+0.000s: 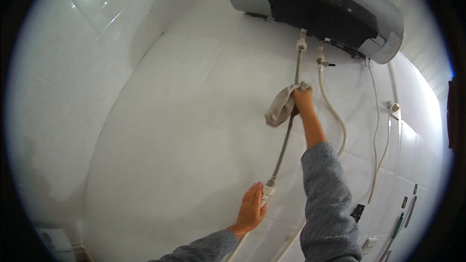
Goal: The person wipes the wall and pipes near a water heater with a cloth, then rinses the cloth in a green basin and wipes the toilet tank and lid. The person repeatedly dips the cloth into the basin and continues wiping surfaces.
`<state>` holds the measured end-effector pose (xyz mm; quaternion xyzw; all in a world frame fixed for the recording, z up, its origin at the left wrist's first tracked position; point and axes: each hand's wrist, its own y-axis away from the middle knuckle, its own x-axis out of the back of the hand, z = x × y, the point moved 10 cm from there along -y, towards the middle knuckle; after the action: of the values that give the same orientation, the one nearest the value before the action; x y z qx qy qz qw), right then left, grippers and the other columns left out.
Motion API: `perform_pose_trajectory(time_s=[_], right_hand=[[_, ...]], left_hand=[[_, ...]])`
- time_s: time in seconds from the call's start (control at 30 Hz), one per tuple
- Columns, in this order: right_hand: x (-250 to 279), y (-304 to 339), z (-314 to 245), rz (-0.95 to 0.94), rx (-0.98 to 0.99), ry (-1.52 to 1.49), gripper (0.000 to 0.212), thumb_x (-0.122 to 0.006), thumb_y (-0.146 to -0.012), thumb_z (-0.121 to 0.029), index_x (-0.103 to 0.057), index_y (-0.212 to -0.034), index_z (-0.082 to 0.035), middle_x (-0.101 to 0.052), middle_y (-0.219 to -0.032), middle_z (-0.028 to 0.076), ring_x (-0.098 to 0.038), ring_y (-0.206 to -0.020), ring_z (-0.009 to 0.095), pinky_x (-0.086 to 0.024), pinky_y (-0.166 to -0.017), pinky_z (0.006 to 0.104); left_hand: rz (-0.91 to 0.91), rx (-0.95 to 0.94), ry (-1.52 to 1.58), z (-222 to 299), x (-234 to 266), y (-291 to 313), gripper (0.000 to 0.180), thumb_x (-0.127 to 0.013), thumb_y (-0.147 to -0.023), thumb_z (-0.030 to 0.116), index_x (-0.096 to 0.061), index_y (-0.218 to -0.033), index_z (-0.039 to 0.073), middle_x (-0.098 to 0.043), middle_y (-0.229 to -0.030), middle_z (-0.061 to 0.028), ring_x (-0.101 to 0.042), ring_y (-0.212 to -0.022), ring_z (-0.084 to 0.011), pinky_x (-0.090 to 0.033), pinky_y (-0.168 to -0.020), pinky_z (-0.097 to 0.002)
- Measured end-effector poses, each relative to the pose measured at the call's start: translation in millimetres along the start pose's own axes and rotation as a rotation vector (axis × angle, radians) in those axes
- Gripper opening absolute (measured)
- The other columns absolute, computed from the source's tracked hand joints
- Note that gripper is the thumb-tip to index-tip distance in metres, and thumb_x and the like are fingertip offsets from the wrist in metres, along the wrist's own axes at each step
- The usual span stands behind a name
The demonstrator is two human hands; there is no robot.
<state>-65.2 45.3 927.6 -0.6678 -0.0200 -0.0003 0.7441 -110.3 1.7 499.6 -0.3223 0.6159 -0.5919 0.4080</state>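
Head view shows a braided metal hose (283,153) running as one long, nearly straight line in front of the pale wall (184,131), and both hands lie along that line. Its long axis slants from the white upper fitting (301,43) under the water heater (318,7), down and toward the person's left, to the white lower fitting (267,192). The right hand (303,98) is on the upper half, clamped on a bunched, pale cloth (280,108) that lies against the hose and hangs out to its left; how far the cloth wraps around the back is hidden. The bare stretch of hose lies below and slightly left of this hand. At the far end of that stretch, the left hand (249,209) is the nearer one to the lower fitting, its fingers straight and together along the fitting's left side, its thumb apart from them; whether its palm grips the tube beneath cannot be told. To the right of the braided hose, a curved white hose (336,111) hangs near the right forearm.
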Motion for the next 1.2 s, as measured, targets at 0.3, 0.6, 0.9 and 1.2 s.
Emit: perform_pose_trajectory(time_s=[0.3, 0.6, 0.9, 1.2], right_hand=[[16.9, 149.7, -25.1, 0.073, -0.059, -0.009, 0.031, -0.067, -0.08, -0.025, -0.06, -0.087, 0.004, -0.062, -0.073, 0.02, -0.061, -0.069, 0.033, -0.048, -0.066, 0.0423], [20.8, 280.2, -51.4, -0.327, -0.047, 0.552, 0.03, -0.064, -0.079, -0.026, -0.062, -0.076, 0.004, -0.064, -0.083, 0.03, -0.064, -0.078, 0.044, -0.05, -0.068, 0.0506], [89.4, 123.4, -36.5, 0.024, -0.154, 0.36, 0.025, -0.06, -0.082, -0.015, -0.06, -0.101, 0.002, -0.065, -0.094, 0.024, -0.062, -0.087, 0.041, -0.05, -0.073, 0.0473], [72.9, 119.8, -83.6, -0.891, -0.375, 0.18, 0.037, -0.069, -0.078, -0.029, -0.066, -0.093, 0.005, -0.062, -0.073, 0.005, -0.058, -0.061, 0.016, -0.048, -0.051, 0.031]], left_hand=[[0.004, -0.022, -0.063, 0.6, 4.9, 0.5, 0.071, -0.057, -0.088, 0.017, -0.022, -0.145, -0.006, -0.031, -0.146, -0.0254, -0.03, -0.135, -0.0397, -0.023, -0.112, -0.0488], [-0.036, 0.087, 0.101, -28.6, -16.2, 19.2, 0.033, -0.059, -0.089, 0.022, -0.059, -0.112, -0.001, -0.059, -0.112, -0.0235, -0.053, -0.109, -0.0412, -0.04, -0.094, -0.0531], [0.064, -0.066, -0.04, 6.7, 3.5, -0.1, 0.067, -0.057, -0.088, 0.014, -0.025, -0.143, -0.007, -0.034, -0.144, -0.0253, -0.033, -0.134, -0.0396, -0.025, -0.111, -0.0498], [0.042, -0.061, -0.049, 6.1, 7.5, 0.1, 0.069, -0.057, -0.087, 0.014, -0.022, -0.144, -0.007, -0.032, -0.145, -0.0247, -0.03, -0.136, -0.0401, -0.024, -0.112, -0.0495]])
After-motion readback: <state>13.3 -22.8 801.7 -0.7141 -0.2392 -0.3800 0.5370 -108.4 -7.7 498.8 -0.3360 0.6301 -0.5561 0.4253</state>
